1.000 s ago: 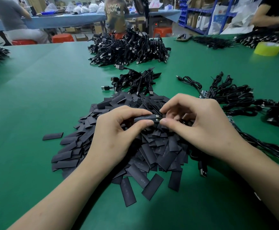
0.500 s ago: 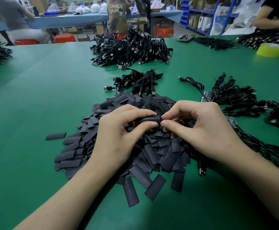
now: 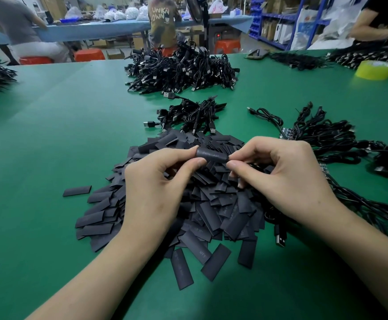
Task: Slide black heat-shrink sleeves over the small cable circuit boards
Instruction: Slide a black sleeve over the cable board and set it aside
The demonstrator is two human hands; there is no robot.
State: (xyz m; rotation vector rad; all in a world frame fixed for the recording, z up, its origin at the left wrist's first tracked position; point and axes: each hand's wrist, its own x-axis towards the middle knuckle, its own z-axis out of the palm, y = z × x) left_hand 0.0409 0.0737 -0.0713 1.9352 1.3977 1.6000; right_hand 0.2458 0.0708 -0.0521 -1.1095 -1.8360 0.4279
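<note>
One black sleeve [image 3: 212, 155] is held in the air above a pile of sleeves [image 3: 211, 211] too many to count. A single stray sleeve [image 3: 77, 191] lies apart to the pile's left on the green surface [image 3: 50, 146], which also carries at least five cable heaps [image 3: 181, 70] and one yellow tape roll [image 3: 374, 70]. Both hands are knuckles-up: the left hand [image 3: 156, 188] has a narrow grip, thumb and forefinger pinching the sleeve's left end, and the right hand [image 3: 287, 179] pinches the right end likewise, other fingers curled under.
</note>
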